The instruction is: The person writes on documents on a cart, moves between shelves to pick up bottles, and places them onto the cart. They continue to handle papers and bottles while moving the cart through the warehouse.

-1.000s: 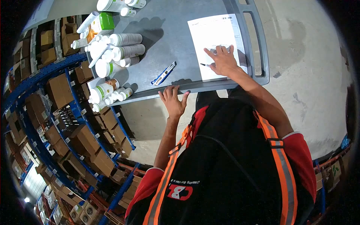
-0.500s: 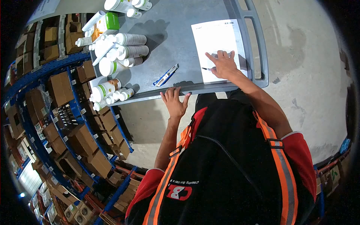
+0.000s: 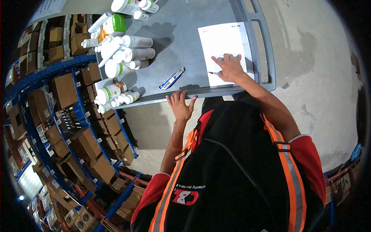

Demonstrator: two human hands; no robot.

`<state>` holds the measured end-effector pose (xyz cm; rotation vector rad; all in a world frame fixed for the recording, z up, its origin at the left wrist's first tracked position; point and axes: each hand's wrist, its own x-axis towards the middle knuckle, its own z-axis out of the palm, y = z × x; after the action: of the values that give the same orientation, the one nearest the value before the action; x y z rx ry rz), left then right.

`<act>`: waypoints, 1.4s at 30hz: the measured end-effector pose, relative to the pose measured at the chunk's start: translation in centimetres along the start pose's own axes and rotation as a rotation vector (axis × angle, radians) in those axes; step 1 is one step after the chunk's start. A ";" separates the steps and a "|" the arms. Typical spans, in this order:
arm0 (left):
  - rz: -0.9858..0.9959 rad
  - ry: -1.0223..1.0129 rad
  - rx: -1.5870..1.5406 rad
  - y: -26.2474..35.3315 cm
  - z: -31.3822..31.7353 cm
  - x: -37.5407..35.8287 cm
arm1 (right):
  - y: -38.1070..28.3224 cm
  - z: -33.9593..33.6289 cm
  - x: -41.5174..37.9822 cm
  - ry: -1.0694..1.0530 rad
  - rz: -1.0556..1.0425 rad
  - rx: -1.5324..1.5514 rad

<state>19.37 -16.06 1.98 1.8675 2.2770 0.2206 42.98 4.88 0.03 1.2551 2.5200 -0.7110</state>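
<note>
My left hand (image 3: 180,105) rests with its fingertips on the near rim of a grey cart (image 3: 181,42), fingers and thumb apart, holding nothing. Just beyond it on the cart lies a blue and white box cutter (image 3: 172,79). A printed sheet of paper (image 3: 214,40) lies near the cart's right end. Over its lower part is my right hand (image 3: 232,70), index finger stretched out across the page. A dark pen (image 3: 213,73) pokes out by the thumb and appears held there; the rest of it is hidden under the hand.
White bottles (image 3: 138,54) of several sizes stand and lie at the cart's left end, with a green and orange box (image 3: 113,27) among them. Blue racking (image 3: 79,104) full of cardboard boxes (image 3: 67,91) rises at left. The cart's handle (image 3: 266,42) is at right.
The view has shifted very slightly, and the cart and its load sit a little lower in it. Both hands keep nearly the same pose and place.
</note>
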 end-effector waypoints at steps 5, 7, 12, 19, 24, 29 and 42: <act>0.002 0.003 -0.016 -0.2 0.3 -0.1 | -0.1 -0.6 0.0 -0.061 0.015 0.027; 0.002 0.002 -0.018 -0.2 0.3 -0.1 | -0.2 -0.9 0.0 -0.096 0.026 0.033; 0.002 -0.002 -0.017 -0.2 0.2 0.0 | -0.4 -1.4 0.1 -0.127 0.039 0.029; 0.016 0.011 -0.001 -0.2 0.3 0.0 | -0.3 -1.0 0.5 -0.131 0.046 0.033; 0.021 0.010 0.000 -0.1 0.1 0.0 | -0.2 -0.4 0.5 -0.092 0.034 0.017; 0.025 0.007 -0.007 -0.1 0.1 0.1 | -0.2 0.0 0.6 -0.088 0.024 0.001; 0.031 0.036 -0.024 -0.2 0.4 0.0 | -0.5 -0.4 0.9 -0.144 0.033 -0.010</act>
<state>19.26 -16.09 1.59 1.9031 2.2603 0.2870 42.06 5.50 0.18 1.1945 2.3791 -0.7520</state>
